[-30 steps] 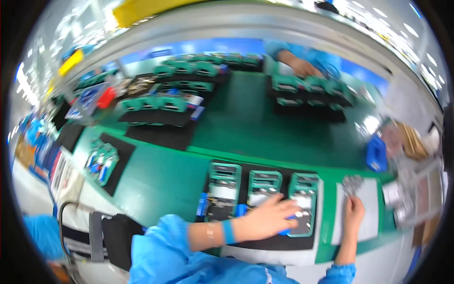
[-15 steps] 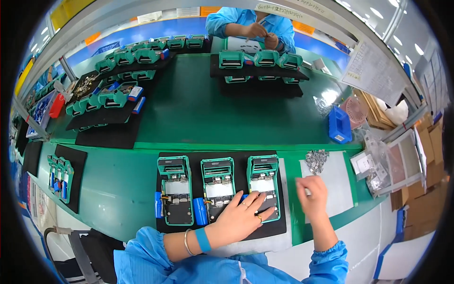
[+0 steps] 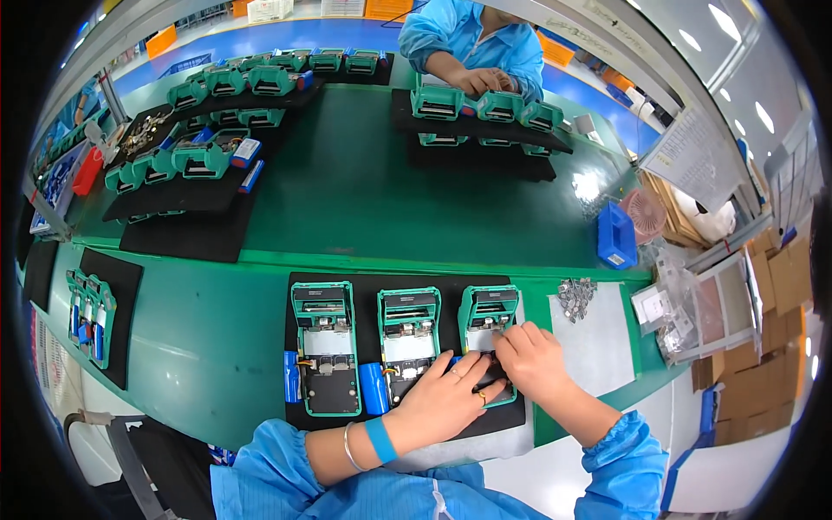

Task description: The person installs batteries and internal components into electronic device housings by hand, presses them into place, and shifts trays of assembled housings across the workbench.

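Note:
Three green-rimmed device housings stand in a row on a black mat (image 3: 366,316): a left one (image 3: 328,377), a middle one (image 3: 407,347) and a right one (image 3: 491,303). Blue cylindrical battery packs, one by the left housing (image 3: 291,377) and one by the middle housing (image 3: 373,388), lie beside them. My left hand (image 3: 442,403) rests with fingers spread over the lower part of the right housing. Over that housing's middle, my right hand (image 3: 530,360) has its fingertips pinched together; whatever they hold is hidden. Small metal parts (image 3: 575,297) lie heaped on a white sheet (image 3: 598,351) to the right.
Another housing with blue cells (image 3: 91,316) lies on a mat at far left. Boards bearing several housings (image 3: 204,160) stand beyond, with more (image 3: 500,106) before a co-worker (image 3: 477,52). A blue bin (image 3: 616,236) and plastic bags (image 3: 667,303) are at right.
My right hand has moved left from beside the white sheet onto the right housing. My left hand stays on that housing. The co-worker's hands have lowered, and the view has shifted slightly.

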`<state>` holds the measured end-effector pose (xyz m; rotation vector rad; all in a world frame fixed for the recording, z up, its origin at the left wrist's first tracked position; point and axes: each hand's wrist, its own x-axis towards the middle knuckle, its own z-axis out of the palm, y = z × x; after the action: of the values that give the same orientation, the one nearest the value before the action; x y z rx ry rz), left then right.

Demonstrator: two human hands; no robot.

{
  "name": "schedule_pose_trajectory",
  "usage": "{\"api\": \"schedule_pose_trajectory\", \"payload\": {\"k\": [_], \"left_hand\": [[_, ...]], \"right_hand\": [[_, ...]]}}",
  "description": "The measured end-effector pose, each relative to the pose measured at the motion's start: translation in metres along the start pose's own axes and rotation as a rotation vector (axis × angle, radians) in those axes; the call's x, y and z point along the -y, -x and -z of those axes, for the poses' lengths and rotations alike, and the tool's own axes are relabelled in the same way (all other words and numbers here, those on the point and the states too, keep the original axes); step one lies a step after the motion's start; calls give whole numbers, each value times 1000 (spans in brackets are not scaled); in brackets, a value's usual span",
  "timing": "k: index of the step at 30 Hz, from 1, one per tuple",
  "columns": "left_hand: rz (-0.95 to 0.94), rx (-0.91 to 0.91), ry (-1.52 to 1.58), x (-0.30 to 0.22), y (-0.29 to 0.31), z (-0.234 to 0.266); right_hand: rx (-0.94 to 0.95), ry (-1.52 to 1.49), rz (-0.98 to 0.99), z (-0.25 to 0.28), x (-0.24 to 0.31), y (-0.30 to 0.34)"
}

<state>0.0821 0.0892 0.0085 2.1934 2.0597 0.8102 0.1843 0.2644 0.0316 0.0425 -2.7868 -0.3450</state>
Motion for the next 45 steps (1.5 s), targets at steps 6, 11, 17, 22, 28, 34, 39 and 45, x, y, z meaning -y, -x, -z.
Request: {"api": "schedule_pose_trajectory", "payload": {"k": [6, 11, 17, 22, 28, 34, 39, 45], "left_hand": [[20, 26, -3, 1, 3, -2], [21, 6, 2, 2, 3, -4], [14, 1, -11, 3, 3, -3], [13, 23, -14, 3, 2, 0], [15, 25, -8, 0, 3, 0], [9, 30, 4, 0, 1, 0], [-1, 25, -19, 1, -1, -1], [17, 56, -11, 1, 1, 3]], "right_hand": [[58, 62, 87, 3, 0, -6], [18, 82, 121, 3, -2, -7], [50, 103, 94, 1, -4, -12], [56, 31, 79, 9, -12, -17], [133, 120, -1, 10, -4, -23], [119, 61, -18, 13, -8, -19], [141, 121, -44, 11, -6, -25], [-51, -307, -314, 4, -15, -22]]}}
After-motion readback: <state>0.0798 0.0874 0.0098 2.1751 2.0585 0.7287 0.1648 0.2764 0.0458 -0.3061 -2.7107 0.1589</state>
